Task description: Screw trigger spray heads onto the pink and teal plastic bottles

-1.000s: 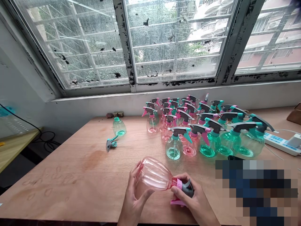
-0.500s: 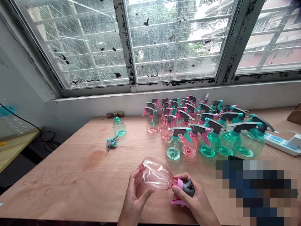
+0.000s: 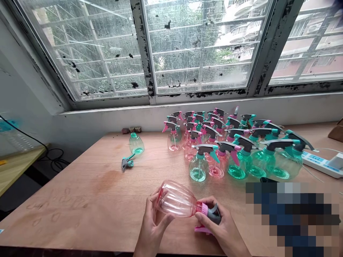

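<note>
A clear pink spray bottle (image 3: 175, 198) lies tilted on its side between my hands, above the front part of the table. My left hand (image 3: 154, 223) is wrapped around its base, thumb along the underside. On the neck end, my right hand (image 3: 218, 221) grips the pink collar and the grey-and-pink spray head (image 3: 213, 213), whose pink trigger points down and is partly covered by my fingers. Farther left stands a green spray bottle (image 3: 136, 144) without a head. In front of it lies a loose grey-and-teal spray head (image 3: 127, 162).
Many pink and green spray bottles (image 3: 198, 169) with heads on stand grouped at the back right of the wooden table (image 3: 80, 200). Beside them are a white power strip (image 3: 321, 164) and a brown object (image 3: 336, 132). Small blocks (image 3: 131, 130) sit by the wall. A blurred patch covers the lower right.
Both hands keep their hold on the pink spray bottle. The bottle has rolled or shifted very slightly; nothing else has visibly moved.
</note>
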`<state>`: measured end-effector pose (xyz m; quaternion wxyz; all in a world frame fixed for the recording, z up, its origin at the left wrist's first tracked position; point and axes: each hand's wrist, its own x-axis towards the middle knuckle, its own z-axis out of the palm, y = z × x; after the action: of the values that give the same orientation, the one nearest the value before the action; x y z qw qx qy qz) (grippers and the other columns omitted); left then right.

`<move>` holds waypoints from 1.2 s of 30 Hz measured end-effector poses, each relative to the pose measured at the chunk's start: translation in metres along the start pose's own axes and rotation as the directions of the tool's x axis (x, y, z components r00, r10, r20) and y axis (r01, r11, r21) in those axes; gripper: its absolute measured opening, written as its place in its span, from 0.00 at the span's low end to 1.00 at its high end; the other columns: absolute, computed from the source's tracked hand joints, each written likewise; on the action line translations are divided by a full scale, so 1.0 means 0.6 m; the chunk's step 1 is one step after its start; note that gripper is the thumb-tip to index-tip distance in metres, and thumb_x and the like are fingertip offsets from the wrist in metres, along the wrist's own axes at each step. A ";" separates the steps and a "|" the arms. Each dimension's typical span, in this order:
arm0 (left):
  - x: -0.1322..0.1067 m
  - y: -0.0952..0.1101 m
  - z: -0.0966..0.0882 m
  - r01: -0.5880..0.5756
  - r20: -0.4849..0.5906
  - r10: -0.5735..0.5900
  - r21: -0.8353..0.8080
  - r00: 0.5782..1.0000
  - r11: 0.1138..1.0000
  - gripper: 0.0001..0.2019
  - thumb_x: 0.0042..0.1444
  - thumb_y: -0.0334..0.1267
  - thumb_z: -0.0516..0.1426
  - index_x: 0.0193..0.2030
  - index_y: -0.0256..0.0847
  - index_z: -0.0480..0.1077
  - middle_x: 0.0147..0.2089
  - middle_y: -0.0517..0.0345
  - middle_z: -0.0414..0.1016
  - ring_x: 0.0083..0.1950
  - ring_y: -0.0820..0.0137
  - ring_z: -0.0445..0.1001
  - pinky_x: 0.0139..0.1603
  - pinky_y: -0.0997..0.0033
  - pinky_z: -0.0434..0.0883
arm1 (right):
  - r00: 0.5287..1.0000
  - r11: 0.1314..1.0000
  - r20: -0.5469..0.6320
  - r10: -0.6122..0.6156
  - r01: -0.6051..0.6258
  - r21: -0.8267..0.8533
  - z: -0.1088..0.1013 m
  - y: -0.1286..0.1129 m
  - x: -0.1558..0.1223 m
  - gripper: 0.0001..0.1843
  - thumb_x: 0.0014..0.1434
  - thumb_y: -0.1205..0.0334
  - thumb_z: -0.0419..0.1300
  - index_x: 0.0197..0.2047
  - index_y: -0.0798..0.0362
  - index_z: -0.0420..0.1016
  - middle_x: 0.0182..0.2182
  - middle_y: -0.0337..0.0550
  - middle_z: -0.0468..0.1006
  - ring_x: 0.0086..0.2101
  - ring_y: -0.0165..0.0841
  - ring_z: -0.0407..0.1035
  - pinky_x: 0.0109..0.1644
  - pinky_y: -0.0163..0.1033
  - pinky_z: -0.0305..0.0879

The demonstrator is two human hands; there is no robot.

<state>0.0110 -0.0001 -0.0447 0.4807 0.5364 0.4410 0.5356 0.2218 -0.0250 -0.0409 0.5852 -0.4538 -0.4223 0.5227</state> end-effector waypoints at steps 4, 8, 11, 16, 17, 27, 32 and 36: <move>0.001 0.012 0.002 0.000 0.054 -0.004 0.064 0.999 0.998 0.30 0.58 0.43 0.64 0.66 0.53 0.60 0.71 0.52 0.62 0.73 0.54 0.59 0.73 0.56 0.59 | 1.000 1.000 0.023 -0.009 0.010 -0.028 -0.005 -0.001 0.001 0.20 0.53 0.46 0.71 0.39 0.53 0.75 0.22 0.35 0.77 0.22 0.33 0.73 0.25 0.35 0.72; 0.000 0.017 0.005 -0.011 0.068 0.005 0.087 0.998 0.996 0.32 0.59 0.42 0.63 0.68 0.54 0.58 0.71 0.54 0.63 0.73 0.55 0.59 0.72 0.57 0.59 | 1.000 1.000 0.024 0.005 -0.004 -0.029 -0.006 0.000 0.002 0.21 0.53 0.44 0.70 0.38 0.53 0.75 0.21 0.36 0.77 0.21 0.34 0.74 0.25 0.37 0.73; -0.002 0.017 0.007 -0.018 0.035 0.014 0.099 0.999 0.995 0.36 0.54 0.42 0.67 0.67 0.51 0.59 0.70 0.51 0.64 0.73 0.53 0.58 0.73 0.54 0.58 | 1.000 0.998 0.013 -0.011 0.012 -0.061 -0.004 0.002 0.002 0.21 0.50 0.45 0.72 0.36 0.54 0.77 0.25 0.37 0.77 0.24 0.34 0.72 0.26 0.37 0.75; -0.005 0.020 0.015 -0.014 -0.064 0.019 0.069 0.998 0.998 0.34 0.51 0.46 0.68 0.63 0.45 0.63 0.65 0.46 0.70 0.69 0.49 0.65 0.70 0.51 0.61 | 0.999 0.996 0.033 -0.031 0.033 -0.080 -0.001 0.003 0.001 0.20 0.50 0.46 0.72 0.36 0.54 0.79 0.27 0.38 0.77 0.27 0.33 0.70 0.27 0.36 0.76; -0.005 0.020 0.015 -0.020 -0.067 0.025 0.076 0.997 0.997 0.34 0.52 0.46 0.68 0.63 0.45 0.63 0.66 0.46 0.70 0.69 0.49 0.65 0.70 0.51 0.61 | 0.999 0.998 0.032 -0.022 0.024 -0.065 -0.001 0.002 0.001 0.20 0.50 0.46 0.72 0.36 0.54 0.79 0.27 0.38 0.77 0.27 0.33 0.70 0.27 0.36 0.76; -0.003 0.004 0.005 -0.079 0.037 0.074 0.167 0.997 0.983 0.35 0.55 0.41 0.66 0.68 0.54 0.59 0.71 0.52 0.63 0.72 0.53 0.60 0.73 0.52 0.58 | 1.000 1.000 0.008 0.016 -0.016 0.024 -0.002 0.002 0.003 0.22 0.51 0.44 0.72 0.38 0.53 0.76 0.22 0.36 0.77 0.21 0.32 0.73 0.22 0.33 0.73; -0.004 0.006 0.012 -0.079 -0.045 0.082 0.064 0.996 0.995 0.38 0.48 0.44 0.70 0.65 0.49 0.61 0.71 0.47 0.63 0.72 0.49 0.60 0.73 0.49 0.57 | 1.000 0.999 0.028 -0.010 0.011 -0.036 0.000 0.008 0.002 0.22 0.48 0.45 0.73 0.37 0.53 0.79 0.28 0.38 0.76 0.25 0.32 0.69 0.23 0.38 0.78; 0.000 0.009 0.007 -0.085 -0.005 0.087 0.122 0.996 0.989 0.36 0.51 0.42 0.68 0.66 0.50 0.61 0.73 0.49 0.60 0.73 0.50 0.58 0.73 0.50 0.58 | 0.999 0.999 0.033 -0.017 0.019 -0.048 -0.003 0.011 0.003 0.22 0.50 0.44 0.72 0.38 0.54 0.79 0.29 0.39 0.76 0.25 0.32 0.70 0.26 0.39 0.79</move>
<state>0.0147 -0.0013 -0.0392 0.4212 0.5804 0.4517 0.5307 0.2223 -0.0231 -0.0476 0.5720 -0.4555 -0.4483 0.5142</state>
